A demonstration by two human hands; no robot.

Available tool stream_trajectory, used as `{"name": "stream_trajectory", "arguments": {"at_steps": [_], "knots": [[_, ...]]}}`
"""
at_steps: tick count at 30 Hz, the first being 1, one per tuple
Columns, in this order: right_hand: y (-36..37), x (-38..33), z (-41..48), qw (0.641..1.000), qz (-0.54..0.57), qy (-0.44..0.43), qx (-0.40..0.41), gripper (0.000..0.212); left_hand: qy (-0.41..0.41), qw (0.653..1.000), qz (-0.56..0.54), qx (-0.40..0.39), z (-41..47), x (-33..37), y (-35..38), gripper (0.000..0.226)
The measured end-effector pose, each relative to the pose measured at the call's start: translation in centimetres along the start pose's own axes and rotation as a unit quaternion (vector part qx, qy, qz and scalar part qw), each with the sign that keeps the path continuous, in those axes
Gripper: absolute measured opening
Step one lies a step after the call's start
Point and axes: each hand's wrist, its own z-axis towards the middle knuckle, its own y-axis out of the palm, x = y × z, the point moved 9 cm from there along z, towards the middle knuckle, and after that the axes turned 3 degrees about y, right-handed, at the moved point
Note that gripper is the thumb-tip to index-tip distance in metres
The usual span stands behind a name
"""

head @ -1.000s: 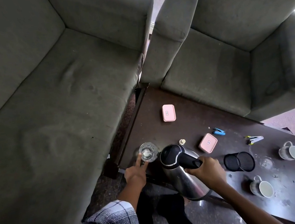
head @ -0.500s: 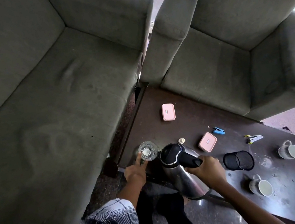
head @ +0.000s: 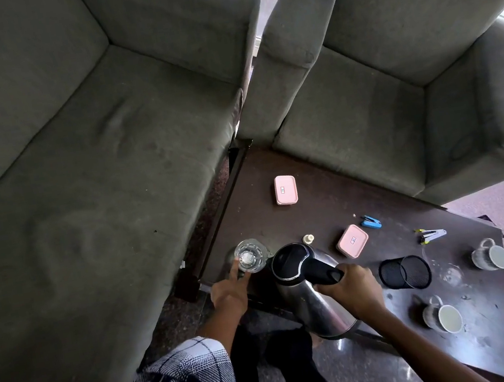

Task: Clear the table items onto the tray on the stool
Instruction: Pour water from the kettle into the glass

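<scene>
A steel electric kettle (head: pixel 316 306) with a black lid and handle stands at the near edge of the dark wooden table (head: pixel 313 207). My right hand (head: pixel 354 290) grips its handle. A clear drinking glass (head: pixel 250 255) stands at the table's near left corner. My left hand (head: pixel 229 291) holds it, the index finger lying up its side. Also on the table are two pink boxes (head: pixel 285 189) (head: pixel 352 240), a blue stapler (head: pixel 371 222), a small white cap (head: pixel 308 238), a black mesh holder (head: pixel 404 272) on its side and two mugs (head: pixel 489 254) (head: pixel 441 314). No tray or stool is in view.
A grey sofa (head: pixel 76 186) runs along the table's left side and a grey armchair (head: pixel 393 84) stands behind it. Some clips or pens (head: pixel 431 234) lie near the far right edge. My legs are against the table's near edge.
</scene>
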Motion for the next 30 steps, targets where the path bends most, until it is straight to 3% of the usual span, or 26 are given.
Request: {"name": "stream_trajectory", "arguments": {"at_steps": [30], "knots": [[-0.34,0.17,0.09,1.0,-0.002,0.005,0.01,0.036,0.002,1.0,0.002,0.002,-0.17,0.09,-0.1,0.078]]}}
